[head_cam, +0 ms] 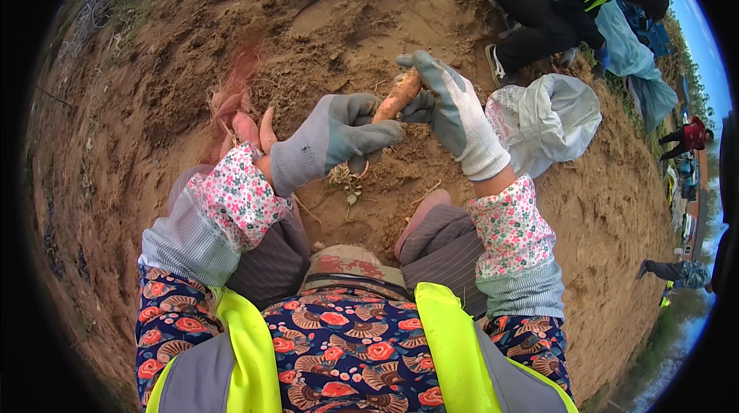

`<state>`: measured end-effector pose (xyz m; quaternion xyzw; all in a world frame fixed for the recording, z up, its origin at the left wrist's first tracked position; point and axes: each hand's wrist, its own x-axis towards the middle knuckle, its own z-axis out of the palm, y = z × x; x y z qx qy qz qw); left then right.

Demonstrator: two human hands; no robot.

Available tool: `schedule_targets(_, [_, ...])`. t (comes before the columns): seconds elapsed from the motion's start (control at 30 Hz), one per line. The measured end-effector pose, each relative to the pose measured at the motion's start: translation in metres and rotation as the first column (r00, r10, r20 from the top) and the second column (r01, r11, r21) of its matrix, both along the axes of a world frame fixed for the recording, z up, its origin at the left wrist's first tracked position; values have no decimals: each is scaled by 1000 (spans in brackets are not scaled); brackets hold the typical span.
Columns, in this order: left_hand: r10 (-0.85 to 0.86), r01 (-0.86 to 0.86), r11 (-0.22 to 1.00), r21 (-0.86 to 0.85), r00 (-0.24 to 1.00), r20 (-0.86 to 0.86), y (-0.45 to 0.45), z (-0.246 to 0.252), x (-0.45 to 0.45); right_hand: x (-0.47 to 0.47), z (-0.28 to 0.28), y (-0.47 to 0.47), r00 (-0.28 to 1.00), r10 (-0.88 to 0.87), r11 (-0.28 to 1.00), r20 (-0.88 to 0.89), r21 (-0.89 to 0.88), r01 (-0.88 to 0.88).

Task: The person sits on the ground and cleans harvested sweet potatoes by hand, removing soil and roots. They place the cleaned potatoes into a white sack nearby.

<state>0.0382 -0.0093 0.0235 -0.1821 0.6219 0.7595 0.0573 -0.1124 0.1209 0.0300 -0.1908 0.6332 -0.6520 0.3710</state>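
My left hand [346, 136], in a grey coated work glove, grips the lower end of a sweet potato [398, 96] with soil on its skin. The upper end of that root lies between the thumb and fingers of my right hand [441, 98], gloved in white and grey. Beside my left wrist, several reddish sweet potatoes [246, 129] with stringy roots lie on the soil, partly hidden by my sleeve. A small leafy sprig [351, 198] is on the ground below my left hand.
An open white woven sack [545, 118] stands to the right of my right hand. A person in a reflective vest [542, 3] crouches at the upper right, near a pale blue-green plastic sheet or bag [629, 43]. Loose, uneven soil [323, 14] stretches around; more people are farther off at right.
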Motion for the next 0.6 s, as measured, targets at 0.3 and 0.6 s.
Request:
schedule_targets(0.3, [-22,7,957,-289,999,-50,5,-14,-3,-10,11,14,901,-109,967,-421,166,195])
schedule_targets(0.6, [-102,41,812,-583,992,-74,3,-19,2,-4,6,15,888,172,958,-427,284,-49])
